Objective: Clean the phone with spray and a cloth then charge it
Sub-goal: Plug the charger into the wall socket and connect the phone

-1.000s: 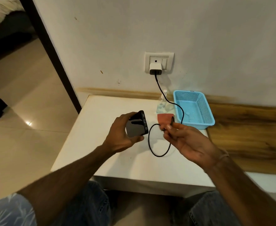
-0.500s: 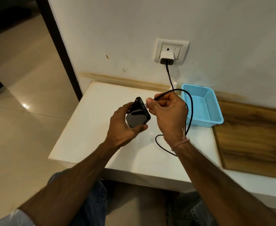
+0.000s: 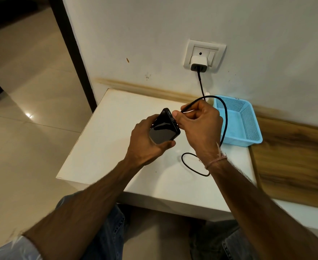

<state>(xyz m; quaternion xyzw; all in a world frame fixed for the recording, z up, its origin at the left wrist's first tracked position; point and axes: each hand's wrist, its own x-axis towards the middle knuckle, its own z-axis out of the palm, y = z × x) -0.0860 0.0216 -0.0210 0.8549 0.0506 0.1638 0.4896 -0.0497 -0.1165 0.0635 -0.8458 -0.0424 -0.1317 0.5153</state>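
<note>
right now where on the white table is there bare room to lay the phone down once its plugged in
The widest bare patch is the left half of the white table, from the wall trim down to the front edge. The front strip below the cable loop is also bare. The right side is crowded: the blue basket, the cable, and both hands, left hand, right hand, around the phone.

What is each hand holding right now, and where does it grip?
The left hand holds the phone by its long edges. The right hand pinches the charging cable at its plug end, against the phone's bottom edge.
</note>
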